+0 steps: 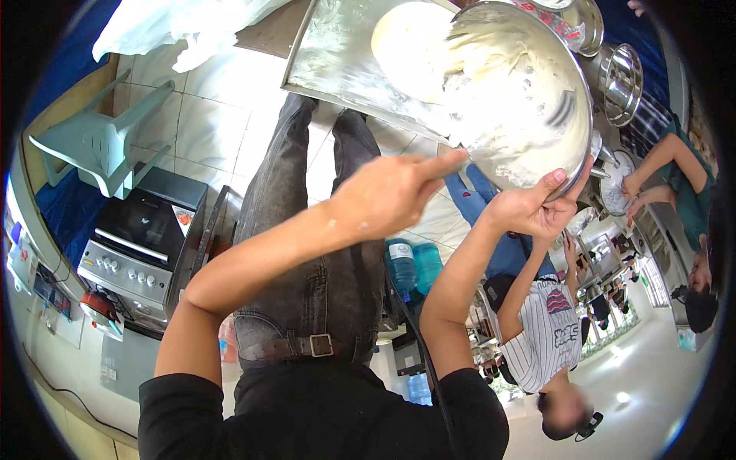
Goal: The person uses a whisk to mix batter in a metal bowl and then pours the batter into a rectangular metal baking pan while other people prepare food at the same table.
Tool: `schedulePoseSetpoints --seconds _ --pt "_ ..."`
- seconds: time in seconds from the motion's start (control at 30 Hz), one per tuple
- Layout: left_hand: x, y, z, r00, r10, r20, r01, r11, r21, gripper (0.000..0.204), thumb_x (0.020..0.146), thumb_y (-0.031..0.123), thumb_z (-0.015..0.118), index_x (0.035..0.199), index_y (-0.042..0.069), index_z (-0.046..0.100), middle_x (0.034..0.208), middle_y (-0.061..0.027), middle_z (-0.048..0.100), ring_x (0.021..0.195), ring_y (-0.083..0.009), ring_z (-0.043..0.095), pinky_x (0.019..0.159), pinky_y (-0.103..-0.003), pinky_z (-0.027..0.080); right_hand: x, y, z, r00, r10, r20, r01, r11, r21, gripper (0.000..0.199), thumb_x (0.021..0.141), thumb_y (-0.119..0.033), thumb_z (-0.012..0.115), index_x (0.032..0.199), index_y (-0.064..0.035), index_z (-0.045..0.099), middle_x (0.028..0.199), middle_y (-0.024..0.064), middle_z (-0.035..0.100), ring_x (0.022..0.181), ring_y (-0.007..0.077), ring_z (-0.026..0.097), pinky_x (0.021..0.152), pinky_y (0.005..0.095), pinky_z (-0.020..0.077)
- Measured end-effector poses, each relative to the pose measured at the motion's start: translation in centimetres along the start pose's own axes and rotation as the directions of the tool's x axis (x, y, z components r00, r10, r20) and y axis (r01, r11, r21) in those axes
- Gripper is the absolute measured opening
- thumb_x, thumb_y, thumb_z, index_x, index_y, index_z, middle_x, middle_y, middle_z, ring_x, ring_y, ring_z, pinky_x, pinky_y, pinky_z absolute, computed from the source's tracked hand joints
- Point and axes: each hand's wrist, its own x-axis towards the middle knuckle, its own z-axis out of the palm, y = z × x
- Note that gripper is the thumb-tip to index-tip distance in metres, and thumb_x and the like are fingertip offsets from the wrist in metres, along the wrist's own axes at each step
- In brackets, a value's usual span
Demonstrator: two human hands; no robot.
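A large metal mixing bowl [587,115] is tilted at the upper right, its inside coated with pale, sticky batter or dough [514,92]. My right hand [537,205] grips the bowl's near rim, thumb on top and fingers underneath. Beside the bowl's left edge is my left hand [399,192], index finger stretched toward the batter and the other fingers curled. Whatever it may hold is hidden; a small dark tip shows just beyond the finger. A smooth, pale mass of dough [402,50] lies on a flour-dusted metal tray [330,57], partly behind the bowl.
Metal bowls [619,84] stand beyond the mixing bowl. One person in a striped shirt [544,322] and another in a green sleeve [682,161] are at the right. An oven [134,238], a pale green chair [103,138] and water jugs [402,264] stand around me.
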Motion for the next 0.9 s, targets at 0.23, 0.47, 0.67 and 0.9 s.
schedulePoseSetpoints --seconds 0.23,0.47,0.67,0.9 --pt "2.2 2.0 -1.9 0.981 0.087 -0.172 -0.071 0.993 0.094 0.058 0.098 0.007 0.064 0.154 0.014 0.049 0.101 -0.0218 0.07 0.084 -0.0429 0.068 0.071 -0.047 0.054 0.1 -0.1 0.3 0.999 -0.047 0.008 0.047 0.999 0.009 0.055 0.105 -0.011 0.064 0.068 -0.0053 0.024 0.131 0.0373 0.064 0.098 0.0249 0.074 0.071 0.0289 0.0561" --pt "0.2 -0.5 -0.1 0.999 -0.047 0.021 0.036 0.929 0.368 0.056 0.099 0.011 0.063 0.153 0.019 0.051 0.085 -0.0147 0.065 0.067 -0.0361 0.068 0.059 -0.046 0.056 0.5 0.3 0.2 0.999 -0.029 0.016 0.03 0.999 -0.042 0.053 0.104 -0.008 0.063 0.068 -0.0051 0.025 0.129 0.0384 0.064 0.113 0.0376 0.072 0.085 0.0371 0.0595" --pt "2.2 2.7 -2.3 0.992 0.121 -0.036 -0.087 0.863 0.497 0.065 0.091 0.007 0.067 0.152 0.025 0.053 0.087 -0.0123 0.064 0.057 -0.0322 0.066 0.052 -0.043 0.056 0.1 -0.4 -0.2 0.958 -0.18 0.225 0.213 0.968 -0.132 0.045 0.105 -0.001 0.055 0.069 -0.003 0.028 0.128 0.038 0.065 0.126 0.0505 0.063 0.102 0.0523 0.055" --pt "2.8 -1.6 -2.7 1.0 -0.007 -0.018 0.017 0.726 0.687 0.064 0.089 0.008 0.064 0.151 0.02 0.054 0.094 -0.0157 0.066 0.066 -0.0344 0.07 0.059 -0.044 0.059 1.4 -0.4 0.9 0.887 -0.369 0.278 0.415 0.901 -0.127 0.037 0.1 0.008 0.044 0.068 -0.0013 0.027 0.116 0.0355 0.071 0.115 0.0586 0.065 0.095 0.0628 0.058"
